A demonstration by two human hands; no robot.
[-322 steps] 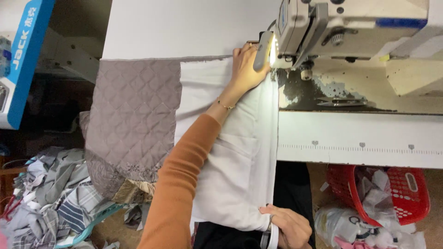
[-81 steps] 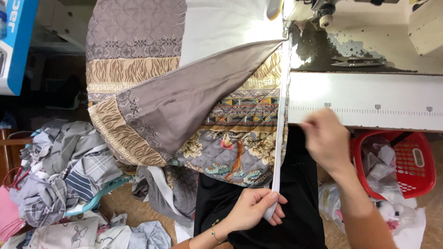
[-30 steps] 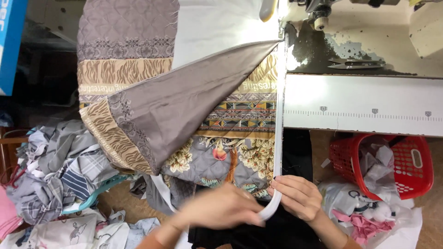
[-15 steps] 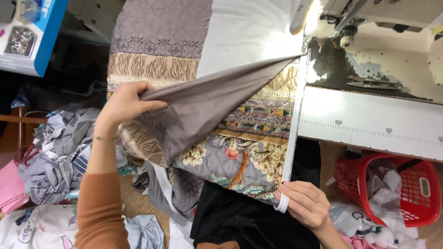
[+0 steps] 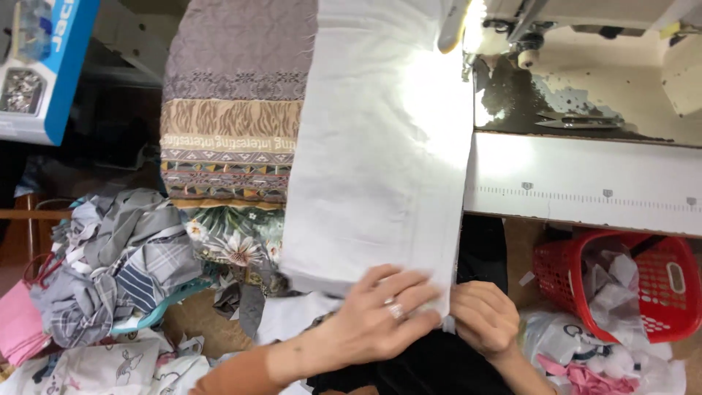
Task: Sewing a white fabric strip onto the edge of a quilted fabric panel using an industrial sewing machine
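A white fabric panel (image 5: pixel 380 161) lies flat over a patterned grey, brown and floral cloth (image 5: pixel 227 146), running from the sewing machine down to the table's near edge. My left hand (image 5: pixel 380 311) presses flat on the panel's lower edge, fingers spread, a ring on one finger. My right hand (image 5: pixel 482 318) pinches the panel's lower right corner by the folded hem. The sewing machine head (image 5: pixel 526 22) sits at the top right, its lamp lighting the white fabric.
Scissors (image 5: pixel 578 121) lie on the machine bed. A white ruler strip (image 5: pixel 585 194) edges the table. A red basket (image 5: pixel 636 285) with scraps stands at the lower right. Piled fabric scraps (image 5: pixel 110 271) lie on the left, a blue box (image 5: pixel 44 66) at the top left.
The grey flap that my left hand held up has been turned over; the white side now lies flat. My left hand moved down to the lower edge beside my right hand.
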